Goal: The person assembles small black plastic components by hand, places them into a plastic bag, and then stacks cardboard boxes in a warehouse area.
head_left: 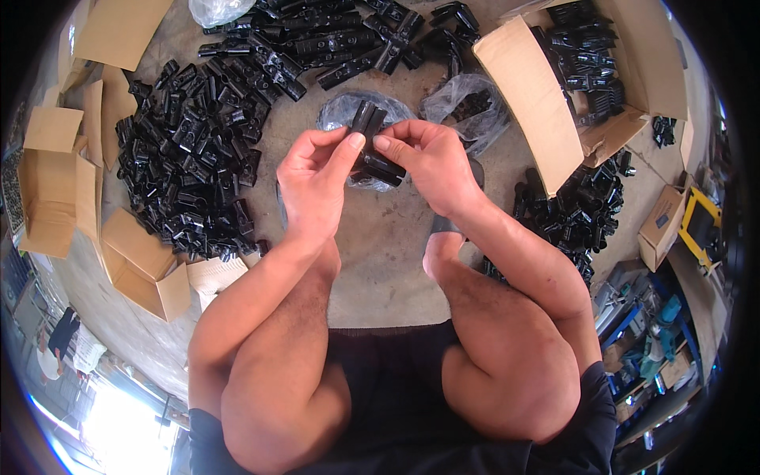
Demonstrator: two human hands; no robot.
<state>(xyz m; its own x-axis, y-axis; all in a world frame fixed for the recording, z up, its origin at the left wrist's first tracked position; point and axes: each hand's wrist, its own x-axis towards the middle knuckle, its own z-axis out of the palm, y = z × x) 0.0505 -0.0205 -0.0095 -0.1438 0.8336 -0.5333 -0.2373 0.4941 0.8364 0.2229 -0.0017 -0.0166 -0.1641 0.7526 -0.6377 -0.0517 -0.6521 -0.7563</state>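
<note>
A black metal pipe joint [369,120] with rounded channels is held between my two hands, above the floor and between my feet. My left hand [313,176] pinches its left side, thumb uppermost. On its right side, the thumb and fingers of my right hand [434,165] are closed on it too; the fingertips partly hide the piece. Just under the hands lies a clear plastic bag [336,111], with dark parts showing at its lower edge. Another clear plastic bag [484,127], holding small dark pieces, sits to the right of it.
A large heap of black joints [190,150] lies left, longer ones [324,39] at the far side, more [574,202] at right. An open cardboard box [534,103] holds black parts. Cardboard boxes [146,269] stand left. A cluttered shelf [657,340] is at lower right.
</note>
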